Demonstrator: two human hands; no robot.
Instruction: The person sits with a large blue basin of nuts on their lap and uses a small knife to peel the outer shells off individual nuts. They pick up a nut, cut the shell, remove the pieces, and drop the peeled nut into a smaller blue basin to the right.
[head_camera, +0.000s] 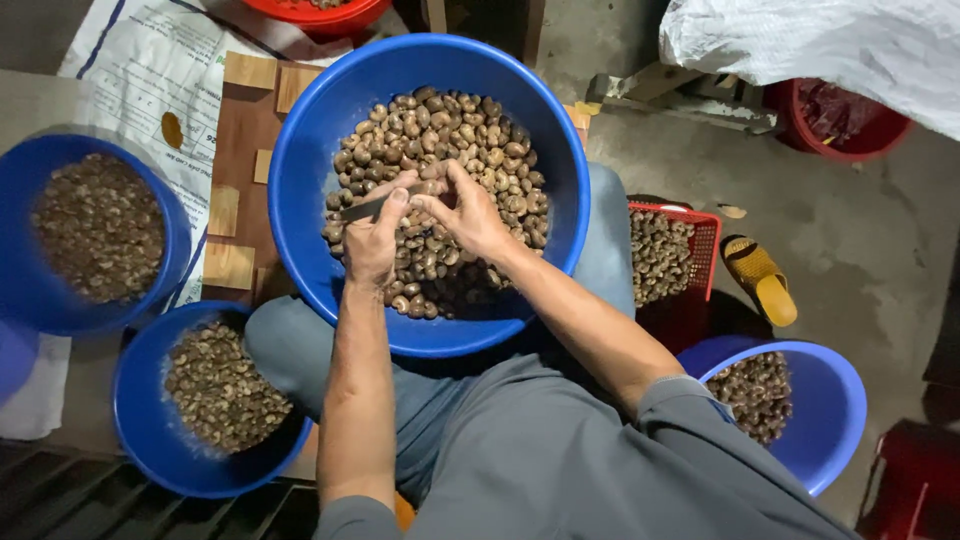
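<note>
A large blue basin (300, 170) full of brown nuts in their shells (460, 135) rests on my lap. My left hand (375, 235) grips a thin dark blade-like tool (362, 209) over the nuts. Just beside it, my right hand (470, 215) pinches a single nut (432, 187) against the tool's tip. Both hands meet above the middle of the basin.
Two smaller blue bowls (25, 250) (150, 430) of shelled pieces sit at my left, another blue bowl (830, 410) at my right. A red crate (700, 225) of nuts, a yellow sandal (760, 280), a red tub (850, 135) and a white sack (820, 45) lie around.
</note>
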